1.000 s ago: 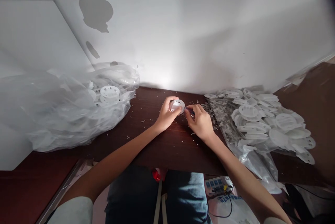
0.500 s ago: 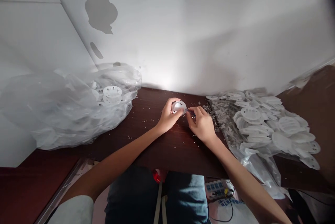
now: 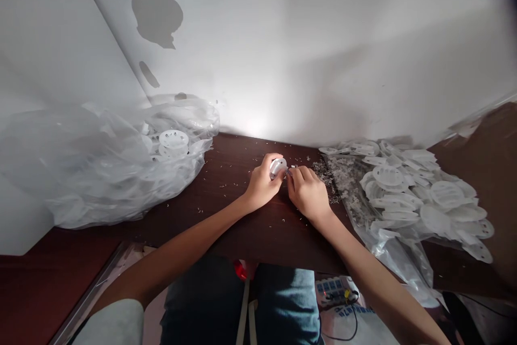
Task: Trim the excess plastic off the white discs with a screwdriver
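Observation:
Between the thumb and fingers of my left hand point(image 3: 262, 186) is a round white plastic disc point(image 3: 277, 168) with small slots, tilted up above the dark table. My right hand point(image 3: 309, 190) is closed around a slim bluish tool point(image 3: 288, 171), whose tip meets the disc's right edge. Most of that tool is hidden by my fingers, so its kind does not show. Both hands are close together over the middle of the table.
A large clear plastic bag point(image 3: 121, 183) with white discs point(image 3: 173, 139) stands on the left. A heap of white discs point(image 3: 446, 194) lies on plastic at the right. Small white scraps point(image 3: 329, 181) litter the dark tabletop point(image 3: 226, 216). Behind rises a white wall point(image 3: 258, 54).
The disc has been turned and tilted in my left hand. My right hand has shifted slightly left, closer to it, and more of the tool is covered by the fingers.

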### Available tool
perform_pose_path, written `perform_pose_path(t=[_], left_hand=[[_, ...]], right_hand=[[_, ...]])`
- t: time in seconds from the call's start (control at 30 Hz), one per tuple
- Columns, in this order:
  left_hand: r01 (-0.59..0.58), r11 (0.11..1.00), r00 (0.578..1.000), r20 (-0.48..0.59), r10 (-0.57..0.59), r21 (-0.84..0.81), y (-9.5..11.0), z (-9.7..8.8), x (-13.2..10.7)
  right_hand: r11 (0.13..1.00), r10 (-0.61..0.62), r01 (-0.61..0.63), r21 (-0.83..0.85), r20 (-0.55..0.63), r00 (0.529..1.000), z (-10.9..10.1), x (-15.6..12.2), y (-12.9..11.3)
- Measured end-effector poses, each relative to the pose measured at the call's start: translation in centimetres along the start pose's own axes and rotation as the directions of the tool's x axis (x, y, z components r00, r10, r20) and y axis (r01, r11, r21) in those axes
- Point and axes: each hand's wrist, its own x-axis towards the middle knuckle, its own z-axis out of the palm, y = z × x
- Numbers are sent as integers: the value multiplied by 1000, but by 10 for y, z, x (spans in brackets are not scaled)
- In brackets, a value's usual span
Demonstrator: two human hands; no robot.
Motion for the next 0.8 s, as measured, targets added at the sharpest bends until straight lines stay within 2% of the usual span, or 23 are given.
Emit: perform_pose_path(t=[0.17,0.3,0.37,0.43,0.53,0.6,0.67,0.73,0.8], left_hand=[[46,996,999,15,-45,-76,2,-1,1],[163,942,987,44,-157,-295,-2,1,12],[280,840,959,96,-267,-464,-5,2,18],[389,700,914,155,-376,-599,-8,1,22],[481,555,852,213,-478,-679,-11,-3,26],[514,499,820,228,-525,-698,-12,-6,29],[536,462,790,227,-569,-707,-12,-7,31],[548,443,772,225,-595,-709,-13,-7,33],[551,438,768,226,-599,-710,-14,-7,35]], right_hand=[[993,-69,76,-94,71,995,5,0,1],[999,-32,33,-16,77,996,-2,8,9],[993,40,-43,111,24,999,-11,13,18],[956,145,-131,263,-33,989,-19,18,30],[860,307,-262,438,-34,951,-28,23,55],[782,389,-348,517,32,921,-33,25,73],[705,405,-421,571,163,900,-38,25,88],[658,332,-450,604,303,893,-44,26,99],[652,168,-445,614,455,874,-48,25,103]])
